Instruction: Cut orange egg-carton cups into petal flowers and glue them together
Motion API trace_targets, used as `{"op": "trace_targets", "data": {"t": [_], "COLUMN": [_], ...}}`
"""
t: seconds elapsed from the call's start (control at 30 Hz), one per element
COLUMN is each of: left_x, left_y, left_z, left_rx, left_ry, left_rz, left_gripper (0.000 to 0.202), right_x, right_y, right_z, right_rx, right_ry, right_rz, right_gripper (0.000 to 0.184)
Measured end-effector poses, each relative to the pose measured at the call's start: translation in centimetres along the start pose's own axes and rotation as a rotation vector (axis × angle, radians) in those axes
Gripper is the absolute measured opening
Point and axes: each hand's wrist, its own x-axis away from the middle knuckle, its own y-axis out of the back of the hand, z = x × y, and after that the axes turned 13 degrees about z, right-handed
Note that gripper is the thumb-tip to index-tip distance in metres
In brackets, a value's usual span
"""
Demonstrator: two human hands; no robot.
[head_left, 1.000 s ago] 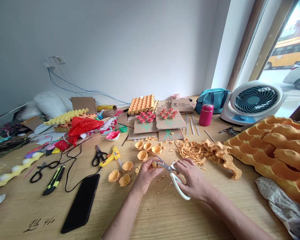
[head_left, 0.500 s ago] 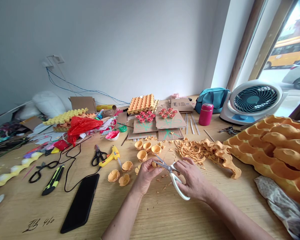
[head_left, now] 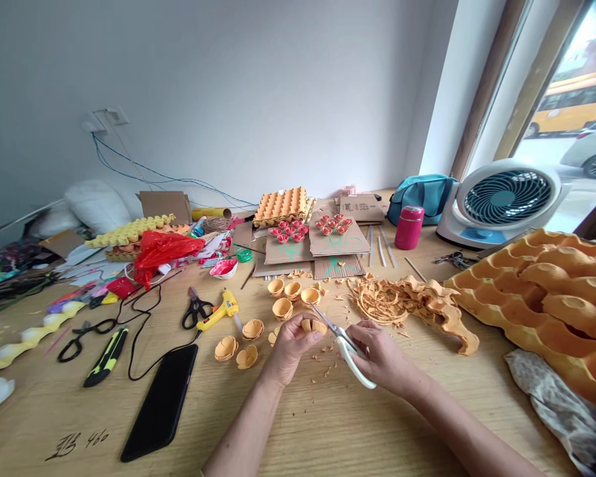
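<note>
My left hand (head_left: pixel 289 344) is closed round a small orange egg-carton cup (head_left: pixel 312 326), held just above the wooden table (head_left: pixel 302 430). My right hand (head_left: pixel 385 358) grips white-handled scissors (head_left: pixel 346 351), whose blades lie nearly closed and point up-left at the cup. Small orange snippets (head_left: pixel 328 361) lie on the table under both hands. Cut orange cups (head_left: pixel 292 296) stand in a group just beyond my left hand, and petal-shaped cut cups (head_left: pixel 239 344) lie to its left.
A black phone (head_left: pixel 161 401), yellow glue gun (head_left: pixel 218 311), black scissors (head_left: pixel 195 308) and a utility knife (head_left: pixel 106 358) lie left. Orange trimmings (head_left: pixel 407 301) and a large egg tray (head_left: pixel 551 291) sit right. Fan (head_left: pixel 504 202), pink flask (head_left: pixel 409 227), and cardboard with red flowers (head_left: pixel 310 238) stand behind.
The scissor blades, open a second ago, have closed against the cup. My left hand has turned the cup slightly, so more of it shows. The right hand shifted a little.
</note>
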Motion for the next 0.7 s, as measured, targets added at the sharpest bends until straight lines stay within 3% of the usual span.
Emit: {"op": "trace_targets", "data": {"t": [0.13, 0.27, 0.37, 0.53, 0.7], "left_x": [0.0, 0.1, 0.2, 0.2, 0.1], "left_y": [0.0, -0.2, -0.1, 0.0, -0.3], "left_z": [-0.2, -0.5, -0.5, -0.1, 0.4], "left_rx": [0.024, 0.115, 0.156, 0.032, -0.133], "left_ry": [0.017, 0.025, 0.057, 0.171, 0.230], "left_rz": [-0.010, 0.036, 0.105, 0.143, 0.149], "left_gripper": [0.029, 0.049, 0.045, 0.044, 0.050], "right_x": [-0.2, 0.1, 0.3, -0.2, -0.7], "right_y": [0.3, 0.5, 0.3, 0.0, 0.2], "right_z": [0.2, 0.2, 0.0, -0.6, -0.8], "right_rx": [-0.329, -0.886, -1.050, -1.119, -1.005], "right_ry": [-0.102, -0.127, -0.067, -0.057, -0.091], "right_rz": [0.032, 0.290, 0.368, 0.179, -0.062], "right_gripper": [0.043, 0.054, 0.058, 0.054, 0.041]}}
